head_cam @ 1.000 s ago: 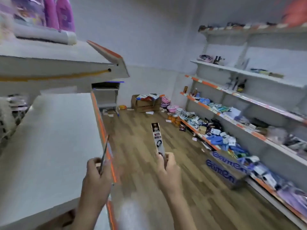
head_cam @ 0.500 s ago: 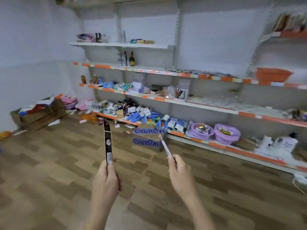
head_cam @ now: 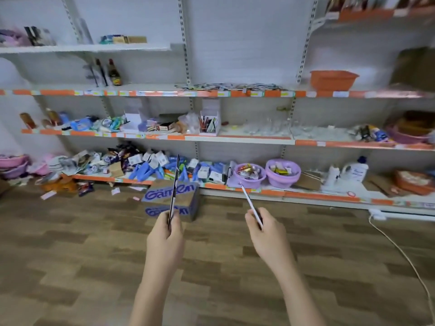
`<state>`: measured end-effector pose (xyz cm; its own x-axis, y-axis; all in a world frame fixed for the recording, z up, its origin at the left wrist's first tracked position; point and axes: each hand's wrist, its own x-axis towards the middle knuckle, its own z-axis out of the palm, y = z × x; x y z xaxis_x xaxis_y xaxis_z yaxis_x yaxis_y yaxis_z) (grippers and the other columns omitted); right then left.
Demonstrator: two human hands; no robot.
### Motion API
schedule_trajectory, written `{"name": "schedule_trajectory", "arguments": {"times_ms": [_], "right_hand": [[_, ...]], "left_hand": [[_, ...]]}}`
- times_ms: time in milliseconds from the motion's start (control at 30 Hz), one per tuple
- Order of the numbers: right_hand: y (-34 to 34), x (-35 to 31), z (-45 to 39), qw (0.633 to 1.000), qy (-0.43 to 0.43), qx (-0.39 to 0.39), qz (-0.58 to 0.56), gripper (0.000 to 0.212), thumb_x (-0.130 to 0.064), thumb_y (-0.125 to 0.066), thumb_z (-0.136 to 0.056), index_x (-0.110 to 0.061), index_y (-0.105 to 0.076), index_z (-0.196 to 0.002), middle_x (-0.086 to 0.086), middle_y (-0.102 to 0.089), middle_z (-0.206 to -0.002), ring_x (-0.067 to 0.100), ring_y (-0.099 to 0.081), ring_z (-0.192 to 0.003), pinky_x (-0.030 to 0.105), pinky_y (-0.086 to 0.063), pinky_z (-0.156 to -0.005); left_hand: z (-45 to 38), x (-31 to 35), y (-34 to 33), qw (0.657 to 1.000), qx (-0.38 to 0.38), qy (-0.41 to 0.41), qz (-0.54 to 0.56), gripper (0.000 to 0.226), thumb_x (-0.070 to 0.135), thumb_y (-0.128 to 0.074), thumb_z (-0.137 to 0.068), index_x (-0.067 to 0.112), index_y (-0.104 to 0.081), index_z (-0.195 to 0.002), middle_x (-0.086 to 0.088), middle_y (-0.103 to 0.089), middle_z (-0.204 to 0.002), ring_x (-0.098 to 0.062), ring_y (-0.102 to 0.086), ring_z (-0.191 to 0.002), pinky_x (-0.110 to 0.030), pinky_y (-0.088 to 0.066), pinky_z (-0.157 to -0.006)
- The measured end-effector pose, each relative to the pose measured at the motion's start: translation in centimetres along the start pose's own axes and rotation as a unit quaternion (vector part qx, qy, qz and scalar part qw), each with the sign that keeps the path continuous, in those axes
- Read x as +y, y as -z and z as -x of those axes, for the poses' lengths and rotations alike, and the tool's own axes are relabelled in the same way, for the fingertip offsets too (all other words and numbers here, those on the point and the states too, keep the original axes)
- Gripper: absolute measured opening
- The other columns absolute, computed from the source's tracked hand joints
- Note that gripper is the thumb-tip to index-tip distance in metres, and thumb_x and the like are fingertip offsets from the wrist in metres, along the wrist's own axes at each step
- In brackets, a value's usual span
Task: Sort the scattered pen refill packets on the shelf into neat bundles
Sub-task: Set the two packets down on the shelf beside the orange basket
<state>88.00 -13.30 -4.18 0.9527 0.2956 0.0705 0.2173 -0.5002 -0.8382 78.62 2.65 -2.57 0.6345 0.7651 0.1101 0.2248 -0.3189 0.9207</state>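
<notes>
Here, left hand closed on a dark refill packet held upright, edge-on, over the cardboard box on the floor, right hand pinching a pale refill packet tilted toward the purple tubs on the bottom shelf.

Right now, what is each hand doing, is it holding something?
Left hand: closed on a dark packet, held upright and seen edge-on.
Right hand: closed on a thin white packet, tilted up to the left.
</notes>
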Motion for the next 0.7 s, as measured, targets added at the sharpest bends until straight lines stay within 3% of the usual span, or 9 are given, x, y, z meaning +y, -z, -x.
{"name": "schedule_trajectory", "arguments": {"times_ms": [67, 200, 333, 433, 600, 700], "right_hand": [[-0.7, -0.7, -3.7, 1.000, 0.003, 0.014, 0.021, 0.018, -0.024, -0.046, -0.096, -0.011, -0.059, -0.097, 0.000, -0.059, -0.076, 0.026, -0.057, -0.079, 0.033, -0.041, -0.069], [-2.0, -3.3, -11.3, 0.999, 0.028, 0.000, 0.025, 0.019, -0.025, -0.042, -0.098, -0.020, -0.053, -0.084, 0.003, -0.054, -0.067, 0.022, -0.050, -0.064, 0.033, -0.035, -0.058], [-3.1, -4.8, -17.7, 0.999, 0.041, 0.023, 0.023, 0.024, -0.027, -0.041, -0.098, -0.019, -0.053, -0.080, 0.017, -0.061, -0.075, 0.029, -0.054, -0.066, 0.031, -0.032, -0.055], [-4.0, -4.0, -21.3, 0.999, 0.023, 0.031, 0.016, 0.027, -0.029, -0.039, -0.098, -0.013, -0.053, -0.081, 0.017, -0.060, -0.074, 0.032, -0.056, -0.070, 0.032, -0.035, -0.057], [-4.5, -2.0, -27.7, 0.999, -0.022, 0.045, -0.006, 0.031, -0.031, -0.039, -0.098, -0.023, -0.043, -0.069, 0.018, -0.060, -0.074, 0.032, -0.056, -0.070, 0.033, -0.038, -0.059], [-3.9, -0.8, -32.3, 0.999, -0.021, 0.049, -0.004, 0.031, -0.030, -0.040, -0.098, -0.018, -0.045, -0.071, 0.018, -0.060, -0.071, 0.033, -0.056, -0.067, 0.034, -0.037, -0.058]], "left_hand": [[-3.9, 0.6, -0.9, 1.000, -0.011, -0.001, 0.006, 0.029, 0.024, -0.040, -0.098, 0.013, -0.047, -0.072, 0.001, -0.045, -0.060, -0.016, -0.043, -0.057, -0.029, -0.032, -0.054], [-12.4, 2.1, -1.9, 0.999, -0.023, -0.019, 0.027, 0.030, 0.024, -0.039, -0.098, 0.015, -0.048, -0.071, 0.000, -0.048, -0.062, -0.015, -0.042, -0.056, -0.030, -0.031, -0.053], [-19.8, 2.6, -4.1, 0.998, -0.028, -0.025, 0.051, 0.029, 0.026, -0.038, -0.098, 0.011, -0.055, -0.081, -0.004, -0.052, -0.065, -0.018, -0.046, -0.056, -0.033, -0.037, -0.057], [-23.3, 1.9, -6.9, 0.996, -0.067, -0.005, 0.052, 0.029, 0.028, -0.038, -0.098, 0.009, -0.054, -0.083, -0.005, -0.053, -0.062, -0.020, -0.048, -0.054, -0.032, -0.039, -0.055], [-27.8, 1.8, -11.9, 0.995, -0.095, -0.007, 0.015, 0.034, 0.027, -0.040, -0.098, 0.019, -0.044, -0.065, 0.004, -0.043, -0.058, -0.014, -0.040, -0.054, -0.030, -0.030, -0.053], [-31.1, 2.2, -15.1, 0.995, -0.096, 0.004, 0.007, 0.029, 0.029, -0.040, -0.098, 0.015, -0.054, -0.076, 0.002, -0.045, -0.060, -0.013, -0.041, -0.056, -0.029, -0.031, -0.053]]}}
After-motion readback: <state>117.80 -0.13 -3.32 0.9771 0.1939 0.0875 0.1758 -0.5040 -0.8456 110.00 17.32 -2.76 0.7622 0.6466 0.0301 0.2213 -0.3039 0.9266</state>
